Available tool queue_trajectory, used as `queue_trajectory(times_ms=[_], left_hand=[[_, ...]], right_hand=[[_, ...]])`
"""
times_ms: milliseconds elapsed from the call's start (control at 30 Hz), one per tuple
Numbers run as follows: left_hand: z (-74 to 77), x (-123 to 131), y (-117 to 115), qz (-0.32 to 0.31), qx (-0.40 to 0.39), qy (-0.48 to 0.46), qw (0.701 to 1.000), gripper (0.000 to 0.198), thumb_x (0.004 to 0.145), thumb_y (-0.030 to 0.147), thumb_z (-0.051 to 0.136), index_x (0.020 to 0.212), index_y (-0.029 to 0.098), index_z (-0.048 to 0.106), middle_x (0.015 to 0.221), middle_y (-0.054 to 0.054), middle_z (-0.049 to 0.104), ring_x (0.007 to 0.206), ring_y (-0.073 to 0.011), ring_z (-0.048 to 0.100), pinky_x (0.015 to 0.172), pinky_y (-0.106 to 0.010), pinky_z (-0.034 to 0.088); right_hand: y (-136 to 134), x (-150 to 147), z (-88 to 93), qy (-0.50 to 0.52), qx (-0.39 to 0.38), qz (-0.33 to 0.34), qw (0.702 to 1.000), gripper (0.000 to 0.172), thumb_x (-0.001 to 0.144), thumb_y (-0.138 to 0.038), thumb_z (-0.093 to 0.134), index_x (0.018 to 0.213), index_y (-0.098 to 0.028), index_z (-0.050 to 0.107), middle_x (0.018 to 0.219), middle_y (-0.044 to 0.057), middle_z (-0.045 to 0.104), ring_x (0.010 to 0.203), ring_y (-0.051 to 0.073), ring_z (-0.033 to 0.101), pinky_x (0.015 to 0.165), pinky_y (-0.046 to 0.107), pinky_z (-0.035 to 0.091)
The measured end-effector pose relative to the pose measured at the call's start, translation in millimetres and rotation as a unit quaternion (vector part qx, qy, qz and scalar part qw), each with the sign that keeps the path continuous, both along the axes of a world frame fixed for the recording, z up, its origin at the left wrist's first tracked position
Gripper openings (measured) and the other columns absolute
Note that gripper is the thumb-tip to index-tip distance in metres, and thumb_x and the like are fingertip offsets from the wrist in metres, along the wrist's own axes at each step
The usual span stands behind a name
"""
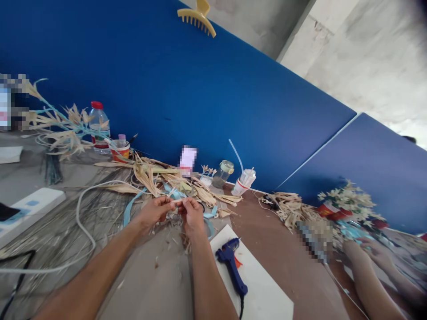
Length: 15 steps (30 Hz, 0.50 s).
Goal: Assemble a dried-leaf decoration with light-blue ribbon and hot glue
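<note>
My left hand (156,211) and my right hand (193,217) meet over the table, their fingertips pinched on a small pale strip (178,202) that looks like dried husk. Its ends are partly hidden by the fingers. Just beyond the hands lies a heap of dried husks (150,175), with light blue ribbon (130,208) among them. Small scraps are scattered below my fingers. To the right of my right forearm, a dark blue hot glue gun (234,272) rests on a white board (267,293).
At left are a white power strip (33,213), a white cable (80,213), thin wire stems, a red-capped bottle (100,129) and a paper cup (120,151). A glass jar (223,174) stands by the blue partition (173,84). Another person's hands (363,249) work at right.
</note>
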State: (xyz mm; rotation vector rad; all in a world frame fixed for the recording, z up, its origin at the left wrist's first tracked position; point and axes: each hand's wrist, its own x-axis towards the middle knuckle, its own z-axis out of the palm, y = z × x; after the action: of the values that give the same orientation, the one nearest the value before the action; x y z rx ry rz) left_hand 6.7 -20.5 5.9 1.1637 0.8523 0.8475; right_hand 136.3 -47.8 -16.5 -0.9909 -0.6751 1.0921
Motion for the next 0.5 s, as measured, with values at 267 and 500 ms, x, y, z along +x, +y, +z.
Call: queue_trajectory(times_ms=[267, 500], left_hand=[[-4.5, -0.7, 5.9, 0.013, 0.043, 0.036, 0.998, 0.03, 0.064, 0.044, 0.064, 0.067, 0.017, 0.049, 0.05, 0.009, 0.042, 0.035, -0.0043, 0.03, 0.038, -0.02, 0.021], [-19.5, -1.3, 12.3, -0.015, 0.105, 0.093, 0.99, 0.022, 0.067, 0.039, 0.061, 0.068, 0.018, 0.054, 0.052, 0.008, 0.043, 0.037, -0.0056, 0.031, 0.038, -0.021, 0.021]], right_hand=[[-1.4, 6.2, 6.0, -0.144, 0.014, -0.048, 0.988, 0.015, 0.068, -0.033, 0.063, 0.068, -0.018, 0.062, 0.059, -0.004, 0.058, 0.054, 0.01, 0.046, 0.055, 0.022, 0.037], [-8.8, 6.6, 14.0, -0.345, 0.031, -0.006, 0.938, 0.006, 0.069, -0.023, 0.062, 0.065, -0.022, 0.067, 0.06, -0.003, 0.059, 0.061, 0.014, 0.047, 0.061, 0.024, 0.036]])
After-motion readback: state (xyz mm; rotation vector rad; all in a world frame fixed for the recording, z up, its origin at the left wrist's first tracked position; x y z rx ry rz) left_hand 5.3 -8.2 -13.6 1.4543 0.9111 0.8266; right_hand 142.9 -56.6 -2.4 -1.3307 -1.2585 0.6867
